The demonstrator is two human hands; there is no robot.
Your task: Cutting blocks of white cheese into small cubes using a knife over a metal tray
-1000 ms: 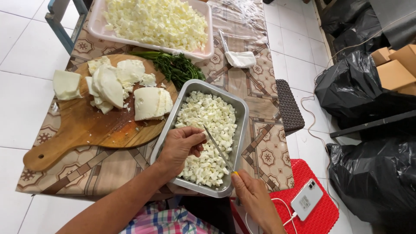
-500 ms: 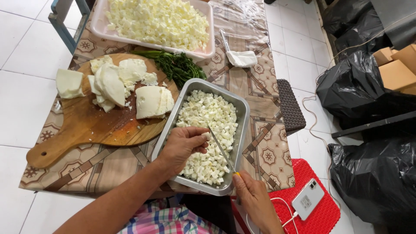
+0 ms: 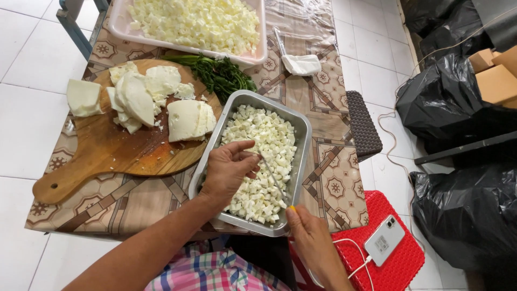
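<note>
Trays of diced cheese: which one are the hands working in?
The metal tray near the person; left hand is in it, right hand at its near rim. The pink tray sits at the far end, untouched.
</note>
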